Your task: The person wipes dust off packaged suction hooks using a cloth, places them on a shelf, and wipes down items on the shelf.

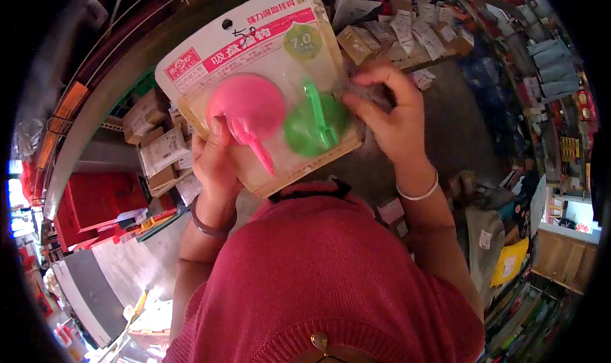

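A white cardboard blister pack of suction cup hooks [267, 51] is held up, tilted, in front of my chest. Under its clear plastic sit a pink suction cup hook [251, 105] and a green one [305, 124]. My left hand [216, 156] grips the pack's lower left edge, thumb on the front beside the pink hook and the other fingers behind. At the right edge, my right hand [394, 111] has thumb and index finger bent towards each other around something greyish and blurred, which I cannot make out. Handwriting marks the card near its hanging hole.
Cartons and wrapped parcels [414, 32] are piled at the back right. More parcels [162, 150] lie at the left beside a red cabinet [105, 197]. Crowded shelves [569, 108] line the right side. A yellow packet [509, 262] lies at the lower right.
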Tool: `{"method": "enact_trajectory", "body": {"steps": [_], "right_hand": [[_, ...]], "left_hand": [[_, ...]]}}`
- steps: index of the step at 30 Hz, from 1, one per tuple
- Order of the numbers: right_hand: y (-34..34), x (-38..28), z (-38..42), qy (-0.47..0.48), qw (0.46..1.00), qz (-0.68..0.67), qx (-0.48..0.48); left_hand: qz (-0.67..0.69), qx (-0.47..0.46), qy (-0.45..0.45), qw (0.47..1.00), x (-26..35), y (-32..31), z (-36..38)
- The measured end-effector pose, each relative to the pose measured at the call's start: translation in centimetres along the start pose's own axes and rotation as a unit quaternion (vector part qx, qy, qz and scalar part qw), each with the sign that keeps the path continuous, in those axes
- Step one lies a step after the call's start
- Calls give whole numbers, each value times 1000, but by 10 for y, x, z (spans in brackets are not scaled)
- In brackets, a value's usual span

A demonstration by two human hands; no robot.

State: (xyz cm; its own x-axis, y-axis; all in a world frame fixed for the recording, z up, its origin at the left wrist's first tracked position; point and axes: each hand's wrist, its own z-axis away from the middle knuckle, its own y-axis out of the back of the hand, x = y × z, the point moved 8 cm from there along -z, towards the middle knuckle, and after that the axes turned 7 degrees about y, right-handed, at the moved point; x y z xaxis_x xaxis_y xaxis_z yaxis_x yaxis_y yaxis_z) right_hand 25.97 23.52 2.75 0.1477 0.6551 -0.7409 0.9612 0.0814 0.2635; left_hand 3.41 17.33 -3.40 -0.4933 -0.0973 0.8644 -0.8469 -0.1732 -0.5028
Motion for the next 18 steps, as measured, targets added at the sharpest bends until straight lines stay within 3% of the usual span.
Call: {"method": "enact_trajectory", "body": {"steps": [5,7,11,14,16,18], "right_hand": [[5,2,3,29,998,49,-30],[9,0,-14,12,1000,20,10],[6,1,-22,9,1000,15,24],[-5,10,4,26,998,25,-56],[-4,13,-1,11,999,37,-32],[0,11,-12,7,999,38,2]], "left_hand": [[-8,-26,37,999,-5,-1,-4],[-47,-18,76,996,-16,3,-4],[-30,-26,25,999,-8,7,-3],[21,-5,1,1000,3,9,-7],[37,-43,4,998,6,1,-6],[-47,-23,24,998,-3,11,-3]]}}
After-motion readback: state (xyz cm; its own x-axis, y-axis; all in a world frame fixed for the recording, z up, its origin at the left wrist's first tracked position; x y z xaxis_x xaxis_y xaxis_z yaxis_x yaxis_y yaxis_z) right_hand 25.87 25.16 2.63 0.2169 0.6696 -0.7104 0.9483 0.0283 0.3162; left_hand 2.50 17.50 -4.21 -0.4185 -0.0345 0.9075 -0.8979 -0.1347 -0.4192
